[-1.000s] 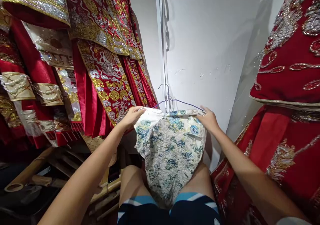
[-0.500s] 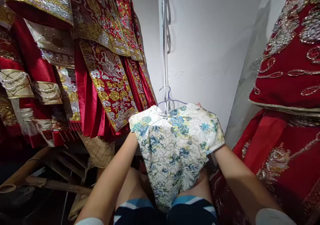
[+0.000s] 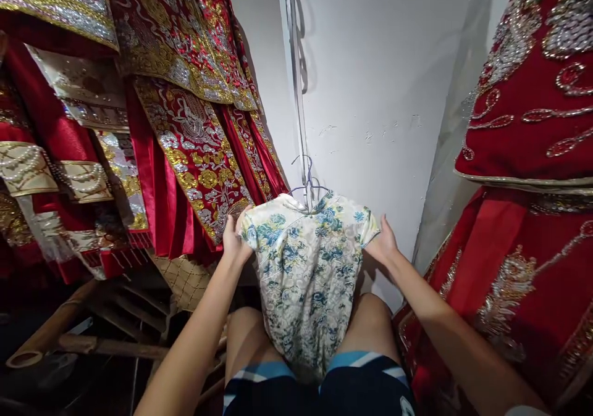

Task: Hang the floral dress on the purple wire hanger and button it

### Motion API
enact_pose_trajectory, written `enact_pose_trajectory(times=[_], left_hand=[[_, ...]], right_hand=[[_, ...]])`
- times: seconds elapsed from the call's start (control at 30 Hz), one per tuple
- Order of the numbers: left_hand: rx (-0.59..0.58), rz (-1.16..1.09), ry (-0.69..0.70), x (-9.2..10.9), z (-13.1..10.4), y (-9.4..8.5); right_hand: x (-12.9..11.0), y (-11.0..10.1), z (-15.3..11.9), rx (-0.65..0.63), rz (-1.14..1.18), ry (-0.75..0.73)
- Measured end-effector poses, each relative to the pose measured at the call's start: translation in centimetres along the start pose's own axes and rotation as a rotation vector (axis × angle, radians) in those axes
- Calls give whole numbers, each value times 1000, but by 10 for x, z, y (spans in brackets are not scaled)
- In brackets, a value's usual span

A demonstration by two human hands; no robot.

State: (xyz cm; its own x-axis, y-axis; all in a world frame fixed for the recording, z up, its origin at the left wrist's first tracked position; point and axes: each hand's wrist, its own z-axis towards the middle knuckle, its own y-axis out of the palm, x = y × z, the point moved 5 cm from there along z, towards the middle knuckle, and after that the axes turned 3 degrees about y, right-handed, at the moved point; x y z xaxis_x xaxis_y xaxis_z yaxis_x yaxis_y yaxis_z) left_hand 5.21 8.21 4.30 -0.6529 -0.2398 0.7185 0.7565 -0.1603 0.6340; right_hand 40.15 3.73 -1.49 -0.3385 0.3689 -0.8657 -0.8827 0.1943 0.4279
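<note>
A white cheongsam point(image 3: 310, 274) with blue and yellow flowers, a short collar and short sleeves hangs front-on between my arms, its lower part falling between my knees. A purple-blue hanger point(image 3: 309, 184) shows at its neck, the hook rising in front of the metal wall strip. My left hand point(image 3: 237, 237) is closed on the sleeve at the left, thumb up and the other fingers partly behind the cloth. At the opposite sleeve, my right hand point(image 3: 383, 240) grips the edge with its thumb raised; its fingertips are hidden by the fabric.
Red robes with gold and silver embroidery point(image 3: 199, 132) hang on the left. Another beaded red garment point(image 3: 532, 132) hangs close on the right. A metal strip point(image 3: 296, 64) runs up the white wall point(image 3: 370, 64). A bamboo frame point(image 3: 111, 345) stands low on the left.
Both hands have come out from under the cheongsam's shoulders to the outer sleeve edges. The garment now hangs straighter and its right shoulder has drawn inward. The view has shifted slightly.
</note>
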Motion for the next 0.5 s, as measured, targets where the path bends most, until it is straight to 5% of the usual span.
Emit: enact_pose_trajectory(times=[0.17, 0.3, 0.43, 0.5], left_hand=[[31, 266, 118, 31, 16, 27], [-261, 812, 290, 62, 33, 69], [-502, 1570, 654, 63, 17, 90], [-538, 1687, 796, 47, 2, 91]], right_hand=[[-33, 7, 17, -55, 341, 147], [-78, 13, 16, -27, 490, 37], [-95, 17, -33, 17, 468, -124], [-89, 31, -73, -102, 341, -148]])
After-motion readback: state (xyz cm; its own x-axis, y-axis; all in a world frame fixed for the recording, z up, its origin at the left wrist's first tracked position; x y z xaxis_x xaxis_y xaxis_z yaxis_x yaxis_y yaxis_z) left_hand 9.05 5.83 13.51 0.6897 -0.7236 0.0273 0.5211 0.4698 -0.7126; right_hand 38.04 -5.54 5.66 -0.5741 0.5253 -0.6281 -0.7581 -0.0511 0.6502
